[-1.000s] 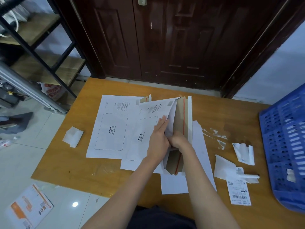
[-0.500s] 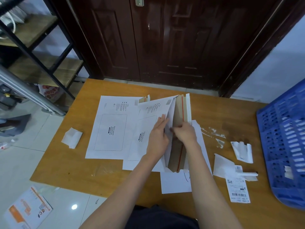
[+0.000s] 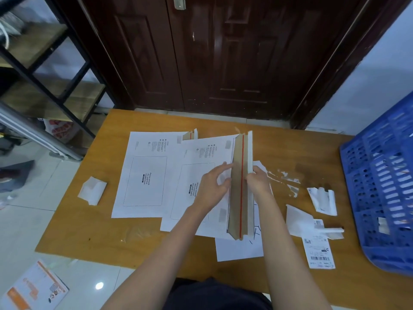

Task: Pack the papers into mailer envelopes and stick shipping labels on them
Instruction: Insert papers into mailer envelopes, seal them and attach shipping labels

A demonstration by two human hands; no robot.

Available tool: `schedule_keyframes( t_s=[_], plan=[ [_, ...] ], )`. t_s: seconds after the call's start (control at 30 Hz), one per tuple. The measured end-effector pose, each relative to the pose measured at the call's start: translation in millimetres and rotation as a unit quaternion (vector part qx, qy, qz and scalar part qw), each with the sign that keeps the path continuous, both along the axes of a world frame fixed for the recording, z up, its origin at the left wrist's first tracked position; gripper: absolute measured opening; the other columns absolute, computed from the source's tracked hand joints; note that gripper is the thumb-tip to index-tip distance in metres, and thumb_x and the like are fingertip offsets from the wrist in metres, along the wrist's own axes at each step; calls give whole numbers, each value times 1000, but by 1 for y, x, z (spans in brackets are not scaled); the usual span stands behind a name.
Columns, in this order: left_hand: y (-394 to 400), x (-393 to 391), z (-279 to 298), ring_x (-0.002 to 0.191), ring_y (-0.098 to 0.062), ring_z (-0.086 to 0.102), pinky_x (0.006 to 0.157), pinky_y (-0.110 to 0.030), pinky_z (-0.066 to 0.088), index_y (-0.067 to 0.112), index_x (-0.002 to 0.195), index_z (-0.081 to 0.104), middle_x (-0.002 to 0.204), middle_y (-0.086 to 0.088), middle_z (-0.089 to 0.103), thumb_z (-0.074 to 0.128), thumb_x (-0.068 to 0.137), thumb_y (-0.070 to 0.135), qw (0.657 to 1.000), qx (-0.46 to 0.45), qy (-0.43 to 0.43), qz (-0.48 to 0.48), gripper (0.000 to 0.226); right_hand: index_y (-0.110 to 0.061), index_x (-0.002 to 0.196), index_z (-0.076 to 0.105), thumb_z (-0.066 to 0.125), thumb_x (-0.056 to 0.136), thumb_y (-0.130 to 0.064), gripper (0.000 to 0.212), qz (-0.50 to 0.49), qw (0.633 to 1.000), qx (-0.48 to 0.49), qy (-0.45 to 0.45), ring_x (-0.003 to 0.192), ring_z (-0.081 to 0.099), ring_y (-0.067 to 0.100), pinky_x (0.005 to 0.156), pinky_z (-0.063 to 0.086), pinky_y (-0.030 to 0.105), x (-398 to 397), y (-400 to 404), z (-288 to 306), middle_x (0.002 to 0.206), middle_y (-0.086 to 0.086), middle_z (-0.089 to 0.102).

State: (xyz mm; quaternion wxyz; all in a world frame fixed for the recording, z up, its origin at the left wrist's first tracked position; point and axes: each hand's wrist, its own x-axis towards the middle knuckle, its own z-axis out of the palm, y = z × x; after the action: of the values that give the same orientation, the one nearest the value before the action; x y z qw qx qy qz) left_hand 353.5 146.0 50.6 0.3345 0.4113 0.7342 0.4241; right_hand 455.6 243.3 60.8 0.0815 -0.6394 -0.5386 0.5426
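We find bare desk beyond the mailer envelopes and along the near left edge, while the blue crate walls the right side and crumpled backing papers litter the strip beside it.

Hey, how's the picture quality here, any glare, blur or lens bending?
Head view: dim, soft light; a bright glare spot on the floor tiles; wide-angle bending bows the door frame and blue crate; the left hand is slightly motion-blurred; the shipping label print is unreadable.
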Motion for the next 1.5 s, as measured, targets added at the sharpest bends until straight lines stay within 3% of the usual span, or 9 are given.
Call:
schedule_keyframes(
  t_s=[0.23, 0.47, 0.6, 0.77, 0.87, 1.03, 1.13, 1.33, 1.5],
  plan=[
    [-18, -40, -13, 121, -22, 48, 94, -30, 42, 11, 128, 50, 132, -7, 46, 60, 89, 9, 968, -19, 52, 243, 40, -17, 126, 57, 36, 92, -2, 42, -59, 996, 35, 50, 99, 57, 21, 83, 49, 35, 5, 4, 5, 123, -2, 59],
    [-24, -112, -7, 123, -30, 48, 93, -34, 40, 10, 134, 48, 140, -14, 42, 57, 94, 20, 949, -113, 57, 288, 42, -17, 78, 64, 45, 77, -5, 22, -77, 988, 115, 70, 62, 45, 22, 59, 33, 30, 5, 11, 29, 65, 3, 55],
    [-35, -115, -15, 128, -30, 44, 97, -37, 38, 18, 138, 44, 143, -11, 39, 62, 90, 33, 950, -126, -20, 286, 54, 7, 93, 61, 46, 79, -2, 23, -54, 988, 125, 74, 71, 42, 36, 66, 38, 36, 1, 6, 38, 85, 30, 52],
    [-48, -111, -16, 146, -23, 16, 117, -44, 4, 20, 150, 25, 158, -4, 18, 70, 78, 53, 935, -127, 169, 284, 91, -17, 57, 33, 43, 70, -7, 19, 43, 988, 140, 55, 57, 22, 21, 59, 16, 33, -6, 9, 37, 54, 1, 25],
    [-49, -108, -12, 135, -18, 38, 115, -41, 23, 25, 142, 41, 143, 2, 47, 69, 79, 53, 961, -74, 84, 252, 75, -11, 61, 52, 44, 73, -16, 15, 140, 977, 161, 4, 63, 38, 30, 63, 33, 36, -9, 8, 39, 60, 9, 46],
    [-42, -102, -2, 78, -15, 60, 69, -18, 44, 22, 78, 66, 73, 12, 66, 76, 78, 22, 957, -76, -180, 213, 10, -20, 70, 60, 49, 82, -16, 17, 266, 939, 206, -77, 77, 50, 27, 62, 35, 31, -20, 7, 29, 73, 3, 59],
    [-44, -97, -14, 73, -17, 57, 62, -23, 43, 17, 76, 64, 75, 4, 64, 73, 81, 14, 938, -93, -180, 281, 11, -27, 105, 68, 60, 84, -18, 24, 225, 944, 221, -98, 108, 58, 15, 94, 37, 31, -17, 10, 13, 108, -9, 67],
    [-50, -78, -36, 67, -16, 53, 53, -21, 40, 14, 83, 59, 74, 1, 59, 68, 86, 15, 912, -114, -239, 313, 10, -24, 111, 66, 60, 80, -6, 35, 168, 965, 193, -64, 113, 55, 18, 90, 45, 33, -4, 6, -18, 112, -6, 56],
    [-50, -65, -47, 78, -17, 56, 65, -23, 44, 21, 91, 62, 86, 1, 62, 64, 88, 15, 890, -145, -305, 306, 7, -20, 126, 58, 54, 79, 3, 52, 237, 944, 217, -78, 122, 41, 23, 93, 42, 31, -18, -3, -32, 130, 0, 49]
  ],
)
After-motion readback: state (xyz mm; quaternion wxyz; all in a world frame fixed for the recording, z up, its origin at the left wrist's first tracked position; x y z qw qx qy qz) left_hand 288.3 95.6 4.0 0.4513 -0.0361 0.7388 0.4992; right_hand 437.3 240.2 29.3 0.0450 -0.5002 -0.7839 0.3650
